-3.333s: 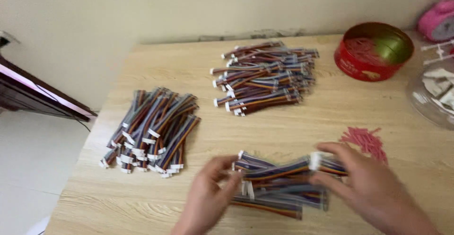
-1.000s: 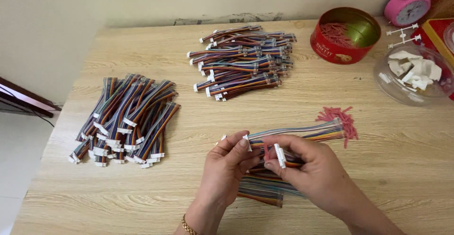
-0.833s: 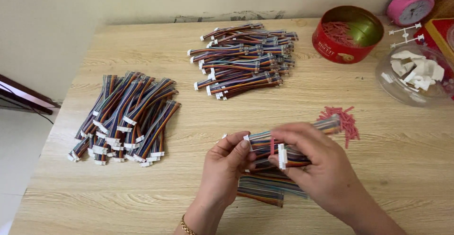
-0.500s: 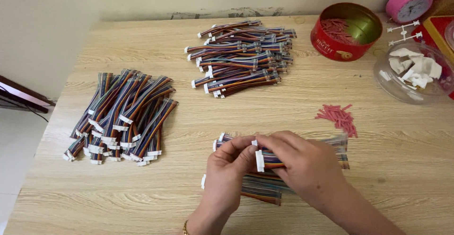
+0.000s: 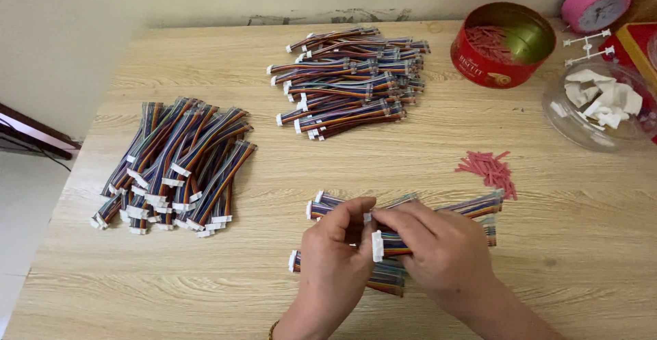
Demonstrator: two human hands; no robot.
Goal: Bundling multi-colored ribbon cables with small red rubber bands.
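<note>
Both hands pinch one rainbow ribbon cable low over the wooden counter (image 5: 205,292).

Left hand (image 5: 335,258) and right hand (image 5: 445,258) have drawn together since a second ago, when the flat multicoloured ribbon cable with white plastic end plugs (image 5: 390,241) was held higher and stretched out; now it sits between the fingertips, its white plug at the right thumb, just above the small loose pile of like cables (image 5: 472,206) beneath the hands. That reads as sorting one piece out of the pile. Left of them lies a fanned heap of cables (image 5: 174,165); farther off a second heap (image 5: 349,80), small pink sticks (image 5: 489,169), a round red tin (image 5: 503,42), a clear bowl (image 5: 599,107).
</note>
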